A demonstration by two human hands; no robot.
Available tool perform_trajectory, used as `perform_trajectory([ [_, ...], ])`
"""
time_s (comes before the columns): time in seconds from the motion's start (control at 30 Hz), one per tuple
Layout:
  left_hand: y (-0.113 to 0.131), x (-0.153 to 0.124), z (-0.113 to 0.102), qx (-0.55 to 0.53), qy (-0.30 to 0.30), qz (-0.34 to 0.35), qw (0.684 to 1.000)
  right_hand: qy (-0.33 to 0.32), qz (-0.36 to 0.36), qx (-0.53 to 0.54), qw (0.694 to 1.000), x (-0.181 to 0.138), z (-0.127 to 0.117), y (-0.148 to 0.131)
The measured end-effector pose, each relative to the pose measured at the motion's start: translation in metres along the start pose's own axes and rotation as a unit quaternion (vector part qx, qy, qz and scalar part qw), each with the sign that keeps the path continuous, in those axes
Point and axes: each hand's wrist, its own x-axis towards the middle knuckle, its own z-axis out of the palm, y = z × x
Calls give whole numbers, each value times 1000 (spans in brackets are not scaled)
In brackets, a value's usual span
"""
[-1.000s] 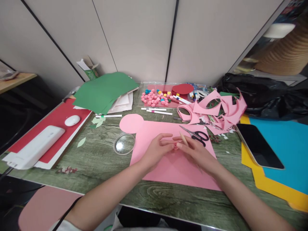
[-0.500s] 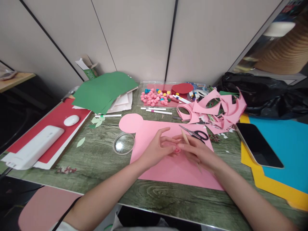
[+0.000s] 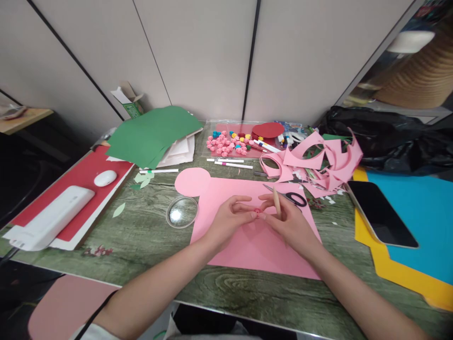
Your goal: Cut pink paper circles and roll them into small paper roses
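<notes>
Over a pink paper sheet (image 3: 226, 250), a small rolled pink paper flower (image 3: 257, 213) is pinched between the fingertips of both hands. My left hand (image 3: 231, 218) closes on its left side with thumb and fingers. From the other side my right hand (image 3: 288, 222) grips it too, and a pale pointed wooden stick (image 3: 276, 202) is tucked between that hand's fingers, tip upward. Black-handled scissors (image 3: 296, 199) lie just behind the right hand, partly covered by it. A pink paper circle (image 3: 193, 182) and a clear round lid (image 3: 182, 211) rest left of the sheet.
Small rolled flowers (image 3: 222, 142) fill a clear tray at the back, with white pens (image 3: 233, 164) before it. Pink paper scraps (image 3: 329, 156) pile at right, near a phone (image 3: 382, 212) on blue paper (image 3: 432, 203). Green paper (image 3: 152, 132) and a white device (image 3: 53, 217) are at left.
Both hands have shifted slightly, and the fingers have closed in around the pink flower. The left index finger has come down, and the wooden stick stands more upright in the right hand.
</notes>
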Motion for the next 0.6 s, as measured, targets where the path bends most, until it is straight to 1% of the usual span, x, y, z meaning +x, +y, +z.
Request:
perform_trajectory([
  [0.13,6,-2,1,81,-7,25,996,-26,11,11,1000,0,-2,4],
  [0.23,7,-3,1,122,-10,40,992,-15,8,-2,1000,0,-2,5],
  [0.37,5,-3,1,141,4,53,989,7,3,-29,1000,-3,1,3],
  [0.5,7,-3,2,132,6,33,991,20,-9,-36,999,-3,3,3],
  [0.6,7,-1,2,137,11,32,990,28,-17,-34,999,0,5,8],
])
